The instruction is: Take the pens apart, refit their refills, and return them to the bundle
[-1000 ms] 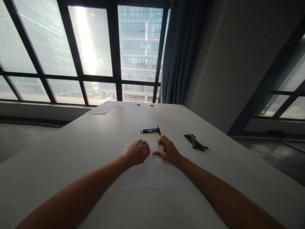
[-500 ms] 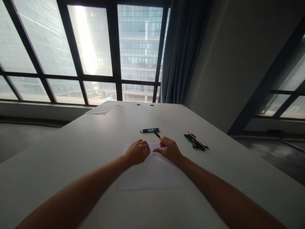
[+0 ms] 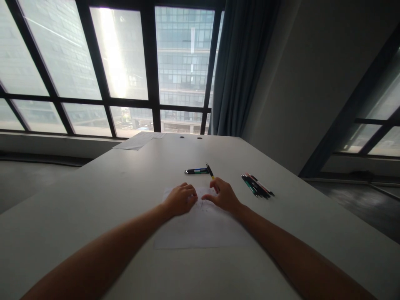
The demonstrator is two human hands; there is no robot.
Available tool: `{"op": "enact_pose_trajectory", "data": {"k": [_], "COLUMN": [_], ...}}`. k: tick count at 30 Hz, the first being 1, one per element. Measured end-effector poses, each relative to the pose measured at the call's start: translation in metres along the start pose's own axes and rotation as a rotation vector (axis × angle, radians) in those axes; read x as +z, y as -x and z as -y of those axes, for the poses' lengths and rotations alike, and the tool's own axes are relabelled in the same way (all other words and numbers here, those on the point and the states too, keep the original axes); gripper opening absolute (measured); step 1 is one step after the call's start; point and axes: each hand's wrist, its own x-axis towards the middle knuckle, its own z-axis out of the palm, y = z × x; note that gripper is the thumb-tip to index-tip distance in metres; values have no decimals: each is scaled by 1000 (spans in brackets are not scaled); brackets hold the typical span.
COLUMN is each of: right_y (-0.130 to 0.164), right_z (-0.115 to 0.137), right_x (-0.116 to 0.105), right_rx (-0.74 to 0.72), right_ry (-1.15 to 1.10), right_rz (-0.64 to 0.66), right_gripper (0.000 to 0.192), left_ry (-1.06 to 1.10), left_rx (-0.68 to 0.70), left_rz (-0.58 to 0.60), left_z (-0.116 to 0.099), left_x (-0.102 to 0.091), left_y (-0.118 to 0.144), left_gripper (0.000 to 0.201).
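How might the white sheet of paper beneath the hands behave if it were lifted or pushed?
The sheet of paper looks thin and lies flat, so it would probably flop if lifted by one edge. It is likely light and could slide over the smooth-looking table, though the left hand, apparently resting on it, may pin it.

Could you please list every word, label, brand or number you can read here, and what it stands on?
None can be read.
Sheet under the hands: small marks, too blurred to read.
Papers at the table's far left: faint, too small.
Pen in the right hand, pens beyond the sheet, pens at right: no legible lettering.
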Motion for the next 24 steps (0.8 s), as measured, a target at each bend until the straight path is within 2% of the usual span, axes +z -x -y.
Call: {"op": "enact_pose_trajectory", "data": {"k": [3,8,14,18,22,24], "right_y": [0,0,1,1,0,0], "right_z": [1,2,2,1,1,0], "right_x": [0,-3,-2,-4,-5,-4], "right_rx": [0,-25,-28,-34,-28,-35], "right_ry": [-9,-7,6,14,-64,-131], "right_rz": [20,-29,-5,-39,-56,-7], "right_gripper": [55,45,51,43,37,45], "left_ry": [2,10,11,9,8,8], "left_rx": [-6,1,-2,5,9,6], "left_rz": [2,-9,-10,-5,-3,0], "left_z": [0,1,1,0,1,2], "left_x": [0,0,0,-1,0,0], "left_y": [0,0,0,0,0,0], "left_gripper": [20,19,19,20,20,20]}}
